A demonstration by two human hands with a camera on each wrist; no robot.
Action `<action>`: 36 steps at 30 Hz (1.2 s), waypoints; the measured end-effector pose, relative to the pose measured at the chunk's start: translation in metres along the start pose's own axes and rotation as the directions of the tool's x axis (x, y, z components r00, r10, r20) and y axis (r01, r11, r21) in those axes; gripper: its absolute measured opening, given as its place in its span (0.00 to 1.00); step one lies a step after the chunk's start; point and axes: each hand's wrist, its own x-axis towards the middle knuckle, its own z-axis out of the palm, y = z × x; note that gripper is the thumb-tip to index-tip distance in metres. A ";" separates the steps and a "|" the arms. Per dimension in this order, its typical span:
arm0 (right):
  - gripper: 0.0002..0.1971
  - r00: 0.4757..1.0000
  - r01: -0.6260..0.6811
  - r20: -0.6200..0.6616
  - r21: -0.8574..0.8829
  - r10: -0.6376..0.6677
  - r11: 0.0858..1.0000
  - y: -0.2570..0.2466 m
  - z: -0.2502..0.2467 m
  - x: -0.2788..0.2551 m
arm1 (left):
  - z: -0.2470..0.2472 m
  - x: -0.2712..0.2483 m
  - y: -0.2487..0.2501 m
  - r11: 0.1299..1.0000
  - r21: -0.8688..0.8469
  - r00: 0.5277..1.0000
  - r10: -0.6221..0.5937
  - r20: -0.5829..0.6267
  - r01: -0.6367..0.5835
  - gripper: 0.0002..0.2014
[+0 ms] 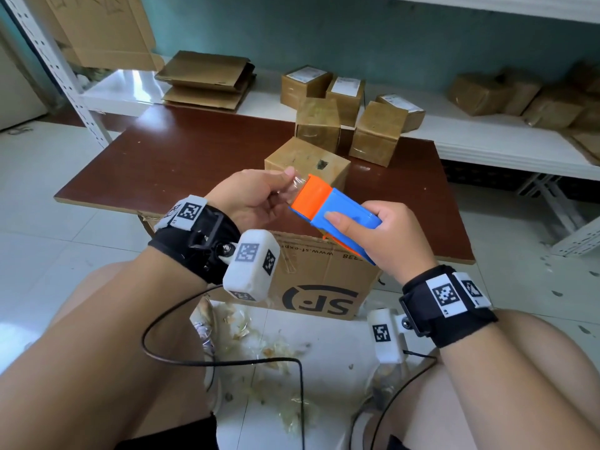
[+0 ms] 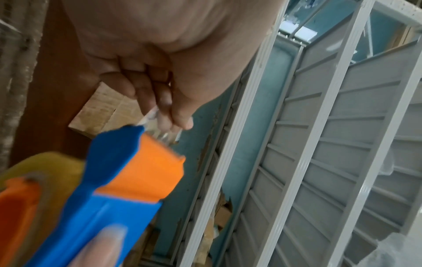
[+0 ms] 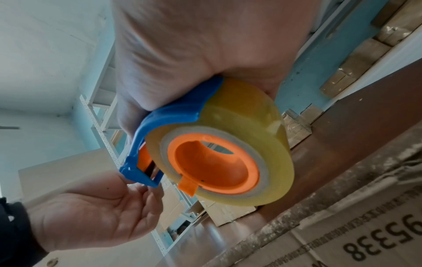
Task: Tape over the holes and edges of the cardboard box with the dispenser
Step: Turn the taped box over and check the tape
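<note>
- Blue-and-orange tape dispenser (image 1: pixel 334 216) held up in the air over the near edge of the brown table (image 1: pixel 181 157), orange end pointing away from the person.
- Right hand (image 1: pixel 389 235) wrapped round the blue body, thumb flat on top, fingers curled underneath.
- Yellowish tape roll (image 3: pixel 242 140) sits on the orange hub, seen from the right wrist view.
- Left hand (image 1: pixel 256 196) pinches the clear tape end (image 1: pixel 297 186) between thumb and forefinger, right at the orange mouth; other fingers loosely curled.
- Cardboard box (image 1: pixel 306 162) stands on the table just behind the dispenser, not touched by either hand. Dark hole visible in its top face.
- Two more small boxes (image 1: pixel 347 131) further back on the table, more on the white shelf (image 1: pixel 487 141) behind.
- Flattened cartons (image 1: pixel 207 79) stacked at the shelf's left end.
- Big SF-printed carton (image 1: pixel 318 280) under the table's near edge; scraps of tape (image 1: pixel 259 339) litter the floor between the person's knees.
</note>
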 end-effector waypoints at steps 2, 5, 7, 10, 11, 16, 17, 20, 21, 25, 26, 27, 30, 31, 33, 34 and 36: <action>0.35 1.000 -0.003 -0.008 -0.041 0.003 0.999 0.005 -0.004 -0.003 | -0.013 0.005 0.010 0.999 -0.049 0.998 0.016 -0.058 -0.018 0.05; 0.35 1.000 -0.017 -0.015 -0.084 0.016 0.996 0.012 -0.011 -0.008 | -0.035 0.009 0.023 0.997 -0.036 0.992 0.062 -0.114 -0.066 0.07; 0.34 1.000 -0.008 -0.011 -0.103 0.007 0.995 0.016 -0.015 -0.011 | -0.043 0.007 0.026 0.995 -0.018 0.989 0.096 -0.116 -0.099 0.10; 0.34 1.000 0.002 0.001 -0.110 -0.002 0.994 0.021 -0.019 -0.013 | -0.052 0.009 0.021 0.990 0.024 0.983 0.142 -0.113 -0.140 0.10; 0.34 1.000 0.004 0.008 -0.108 -0.003 0.994 0.023 -0.021 -0.014 | -0.055 0.010 0.017 0.987 0.032 0.981 0.161 -0.108 -0.158 0.10; 0.33 0.999 0.036 0.016 -0.126 -0.034 0.991 0.032 -0.024 -0.019 | -0.065 0.007 0.004 0.965 0.094 0.960 0.254 -0.118 -0.244 0.08; 0.33 0.999 0.042 0.015 -0.142 -0.041 0.989 0.035 -0.025 -0.019 | -0.070 0.008 0.006 0.965 0.075 0.954 0.260 -0.147 -0.251 0.08; 0.35 0.999 0.031 -0.001 -0.222 -0.032 0.975 0.047 -0.038 -0.024 | -0.096 0.008 0.024 0.969 0.056 0.935 0.249 -0.253 -0.242 0.11; 0.35 1.000 0.018 -0.015 -0.244 -0.023 0.970 0.052 -0.044 -0.026 | -0.109 0.008 0.032 0.969 0.053 0.927 0.246 -0.284 -0.241 0.12; 0.30 0.997 -0.041 -0.072 -0.230 0.025 0.972 0.068 -0.070 -0.033 | -0.158 0.005 0.046 0.968 0.071 0.894 0.249 -0.373 -0.240 0.13; 0.29 0.996 -0.055 -0.080 -0.225 0.038 0.973 0.071 -0.073 -0.035 | -0.165 0.005 0.045 0.965 0.066 0.885 0.260 -0.387 -0.254 0.12; 0.29 0.995 -0.070 -0.086 -0.221 0.052 0.973 0.074 -0.076 -0.037 | -0.169 0.004 0.043 0.961 0.052 0.879 0.272 -0.391 -0.273 0.12; 0.29 0.992 -0.105 -0.094 -0.241 0.085 0.965 0.081 -0.076 -0.042 | -0.166 -0.002 0.031 0.940 0.041 0.872 0.330 -0.361 -0.339 0.14; 0.29 0.990 -0.119 -0.104 -0.257 0.095 0.959 0.083 -0.075 -0.042 | -0.162 -0.004 0.026 0.927 0.058 0.863 0.365 -0.349 -0.369 0.14; 0.30 0.979 -0.164 -0.167 -0.285 0.120 0.944 0.085 -0.073 -0.040 | -0.152 -0.013 0.020 0.894 0.070 0.845 0.443 -0.300 -0.443 0.12; 0.30 0.967 -0.194 -0.215 -0.287 0.134 0.938 0.084 -0.073 -0.037 | -0.145 -0.020 0.019 0.875 0.065 0.836 0.479 -0.268 -0.480 0.11; 0.31 0.938 -0.253 -0.302 -0.274 0.167 0.928 0.082 -0.073 -0.030 | -0.130 -0.033 0.019 0.834 0.067 0.810 0.549 -0.205 -0.548 0.10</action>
